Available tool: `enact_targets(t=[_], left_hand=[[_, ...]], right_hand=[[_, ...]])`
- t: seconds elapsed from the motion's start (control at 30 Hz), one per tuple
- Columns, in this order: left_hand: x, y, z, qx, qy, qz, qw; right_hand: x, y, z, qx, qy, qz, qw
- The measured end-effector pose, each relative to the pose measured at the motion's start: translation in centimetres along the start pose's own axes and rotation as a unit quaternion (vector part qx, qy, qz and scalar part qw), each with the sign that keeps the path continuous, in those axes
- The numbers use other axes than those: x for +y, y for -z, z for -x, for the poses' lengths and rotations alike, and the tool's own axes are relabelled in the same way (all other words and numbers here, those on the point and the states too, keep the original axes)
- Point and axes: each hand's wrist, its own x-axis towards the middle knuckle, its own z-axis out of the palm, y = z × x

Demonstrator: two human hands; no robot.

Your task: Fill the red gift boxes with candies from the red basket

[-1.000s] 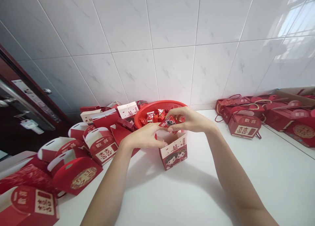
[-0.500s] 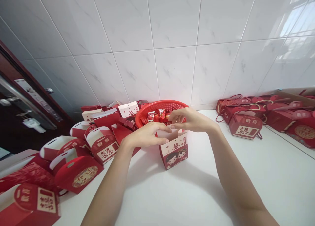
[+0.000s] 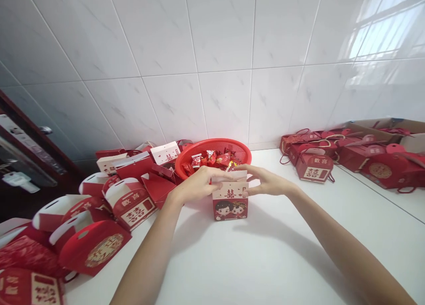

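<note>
A small red and white candy box (image 3: 230, 207), printed with two cartoon figures, stands upright on the white tabletop with its front facing me. My left hand (image 3: 201, 185) grips its upper left side, thumb on the front panel and fingers over the top. At the upper right corner, my right hand (image 3: 267, 182) has its thumb against the front edge and its fingers behind. The box's back panel rises above the front one; its inside is hidden. Just behind it sits a red plastic basket (image 3: 246, 156) of wrapped candies (image 3: 210, 159).
Several open red boxes (image 3: 94, 247) crowd the left side of the table. On the right stand closed red boxes (image 3: 314, 167) with cord handles, near a cardboard carton (image 3: 368, 129). A tiled wall (image 3: 226, 106) borders the back; a door with keys (image 3: 21, 181) is at far left.
The candy box has turned so its front squarely faces me. My right hand has come down from above the opening to its right side. The view has shifted rightward.
</note>
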Motion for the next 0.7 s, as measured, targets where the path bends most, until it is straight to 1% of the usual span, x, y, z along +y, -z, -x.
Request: enact_targets(t=[0.07,0.13,0.2,0.27,0.3,0.33,0.4,0.47,0.5,0.57,0.7], left_hand=[[-0.4,-1.1,-0.7,0.031,-0.011,0.028,0.999],[-0.9,-2.3,-1.2,0.077,-0.018,0.056,0.995],[-1.6,-3.6,-1.6,0.121,-0.019,0.086,0.989],[-2.3,-4.8,-1.6,0.156,-0.021,0.104,0.982],[-2.5,-5.3,-1.5,0.17,-0.032,0.103,0.979],[-2.7,-5.8,-1.3,0.184,-0.049,0.095,0.977],[-2.9,-6.5,-0.9,0.212,-0.093,0.069,0.97],[-2.9,-7.0,-0.5,0.233,-0.124,0.044,0.963],[-2.9,-7.1,-0.3,0.24,-0.129,0.033,0.962],[-2.8,-7.2,-0.1,0.246,-0.129,0.021,0.96],[-2.7,-7.3,-0.1,0.252,-0.107,0.027,0.962]], right_hand=[[0.6,-0.6,1.2,0.024,-0.015,-0.039,0.999],[0.9,-1.0,2.2,0.059,-0.024,-0.051,0.997],[1.1,-1.5,2.7,0.098,-0.022,-0.023,0.995],[1.6,-2.3,2.9,0.14,-0.011,0.054,0.989],[1.8,-2.8,2.9,0.164,-0.007,0.117,0.98],[2.2,-3.3,2.8,0.188,-0.006,0.191,0.963],[2.8,-4.4,2.6,0.23,-0.01,0.338,0.913],[3.1,-5.3,2.5,0.25,-0.009,0.433,0.866],[3.1,-5.6,2.5,0.253,-0.004,0.457,0.852],[2.9,-5.8,2.6,0.252,0.006,0.475,0.843],[2.2,-5.6,2.7,0.263,-0.006,0.455,0.851]])
